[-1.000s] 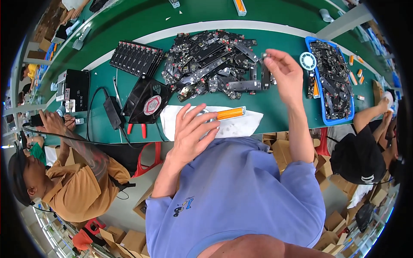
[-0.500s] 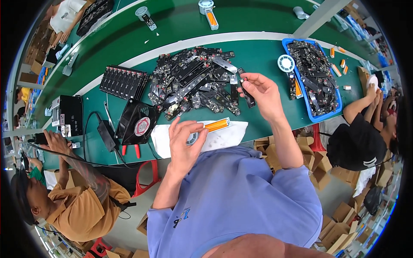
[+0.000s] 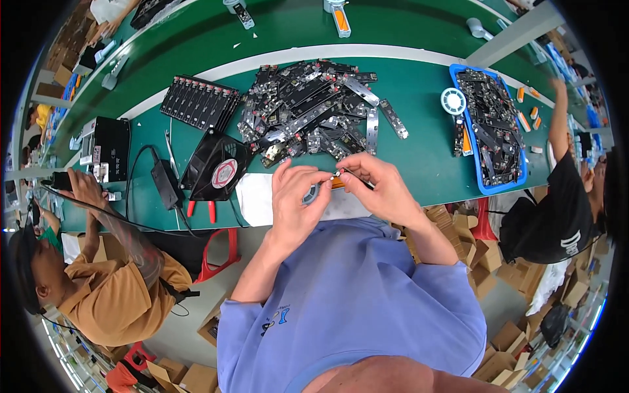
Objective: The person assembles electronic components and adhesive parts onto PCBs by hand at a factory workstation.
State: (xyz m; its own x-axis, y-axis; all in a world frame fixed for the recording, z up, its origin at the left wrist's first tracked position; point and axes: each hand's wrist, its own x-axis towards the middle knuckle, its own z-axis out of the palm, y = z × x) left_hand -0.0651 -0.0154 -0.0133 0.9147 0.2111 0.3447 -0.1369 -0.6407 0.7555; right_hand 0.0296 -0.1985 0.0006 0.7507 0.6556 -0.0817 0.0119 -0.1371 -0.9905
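My left hand (image 3: pixel 295 203) pinches a handheld fan body with a round grey-blue end (image 3: pixel 310 194) and an orange battery (image 3: pixel 338 184) inside, mostly covered by fingers. My right hand (image 3: pixel 383 193) has closed on a narrow black circuit board (image 3: pixel 358 179), its end meeting the fan body between my fingertips. Both hands are over a white cloth (image 3: pixel 254 196) at the bench's near edge. Beyond them lies a large heap of black circuit boards (image 3: pixel 308 108). One loose board (image 3: pixel 394 119) lies just right of the heap.
A blue tray (image 3: pixel 477 171) full of boards stands right, a fan body (image 3: pixel 453 101) at its edge. Left are stacked boards (image 3: pixel 200 103), a black cooling fan (image 3: pixel 216 169), an adapter (image 3: pixel 165 183) and red-handled pliers (image 3: pixel 211 211). Co-workers sit both sides.
My right hand has come from the heap leftward and nearer with the circuit board, meeting the fan body in my left hand. The view has shifted slightly.
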